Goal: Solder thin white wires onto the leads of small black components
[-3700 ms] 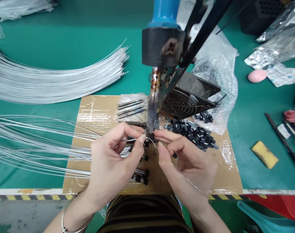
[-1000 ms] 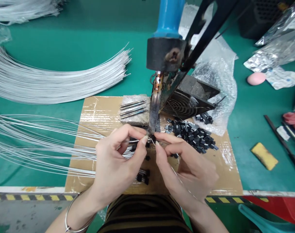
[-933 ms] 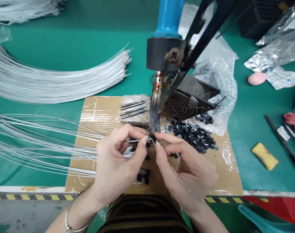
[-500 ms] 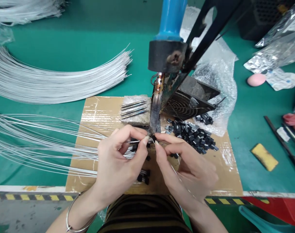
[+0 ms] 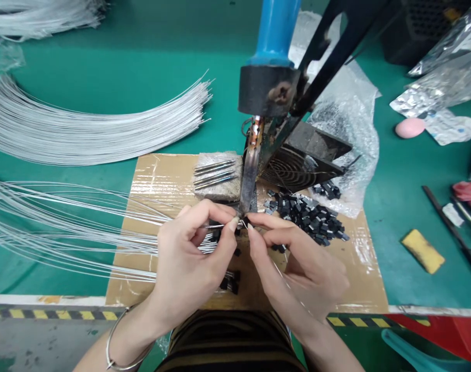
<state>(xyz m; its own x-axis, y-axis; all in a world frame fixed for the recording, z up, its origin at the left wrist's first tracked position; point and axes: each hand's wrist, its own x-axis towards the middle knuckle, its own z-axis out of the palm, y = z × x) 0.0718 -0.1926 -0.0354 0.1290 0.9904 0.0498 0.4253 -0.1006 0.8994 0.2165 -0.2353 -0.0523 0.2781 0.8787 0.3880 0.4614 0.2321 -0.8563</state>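
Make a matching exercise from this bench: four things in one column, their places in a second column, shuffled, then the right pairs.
Things
1. yellow sponge
2. pile of black parts
3. pink egg-shaped thing
4. soldering iron tip

Places
A. far right, beside the foil bags
B. just above the pinching fingertips
C. on the green mat, right of the cardboard
D. on the cardboard, right of the hands

Pairs: 1-C, 2-D, 3-A, 4-B

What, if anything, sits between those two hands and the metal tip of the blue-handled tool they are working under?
Nothing visible does. The left hand and right hand pinch a thin grey wire and a tiny black part right at the grey metal tip of the blue-handled tool. Whether they touch it, I cannot tell.
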